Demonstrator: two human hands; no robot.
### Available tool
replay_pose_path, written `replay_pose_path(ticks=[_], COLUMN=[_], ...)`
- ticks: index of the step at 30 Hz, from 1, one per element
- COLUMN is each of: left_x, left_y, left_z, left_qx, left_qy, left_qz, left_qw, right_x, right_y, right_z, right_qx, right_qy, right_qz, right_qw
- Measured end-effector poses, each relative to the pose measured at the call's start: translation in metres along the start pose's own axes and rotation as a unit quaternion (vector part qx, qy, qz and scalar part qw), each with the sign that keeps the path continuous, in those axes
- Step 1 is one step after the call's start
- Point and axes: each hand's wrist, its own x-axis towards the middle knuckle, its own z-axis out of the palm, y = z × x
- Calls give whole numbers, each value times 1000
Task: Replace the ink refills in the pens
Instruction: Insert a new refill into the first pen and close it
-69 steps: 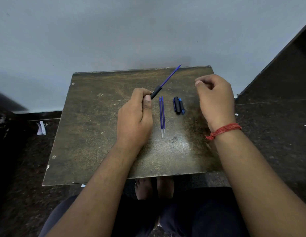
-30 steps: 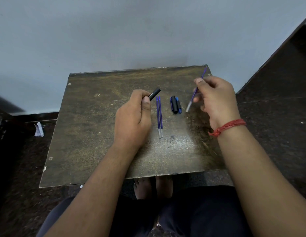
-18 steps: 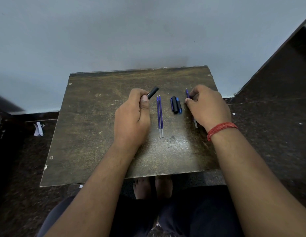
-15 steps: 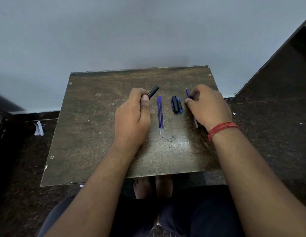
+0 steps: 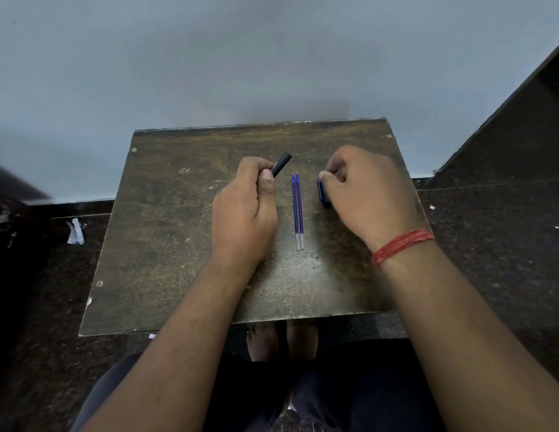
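My left hand [image 5: 245,210] grips a black pen barrel [image 5: 281,163], whose open end sticks out up and to the right above my thumb. Two blue refills [image 5: 298,210] lie side by side on the wooden table [image 5: 166,219] between my hands, tips pointing away from me. My right hand [image 5: 362,194] is curled over the small dark blue pen parts [image 5: 321,191] to the right of the refills. Its thumb and fingertips pinch them, and only their left edge shows. The refill I laid down lies hidden under this hand.
The small table stands against a pale wall [image 5: 272,57], with dark floor [image 5: 490,244] on both sides. A crumpled white scrap [image 5: 75,232] lies on the floor at the left. My knees and feet [image 5: 281,341] are below the table's near edge.
My right hand pulled the old refill out of the barrel, laid it on the table at the right, then moved left onto the dark pen parts. My left hand kept holding the barrel.
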Motion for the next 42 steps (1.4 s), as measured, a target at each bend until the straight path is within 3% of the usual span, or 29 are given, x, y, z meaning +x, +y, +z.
replay_pose_path(ticks=[4,11,35,42], left_x=[1,1,2,2], left_y=[-1,1,2,1], left_z=[0,-2,-2,-2], left_qx=[-2,-3,-10,-16], left_qy=[6,11,20,23], left_qz=[-4,-14,-12,-10], left_qw=[1000,1000,1000,1000], right_x=[-11,-13,-17,-9], right_y=[-20,-20,-37,-30], right_z=[13,22,18,3], right_qx=[-77,-94,-173,-62], right_qy=[-106,-142,-193,-122], right_qz=[-42,-29,15,18], right_qw=[991,985,966,990])
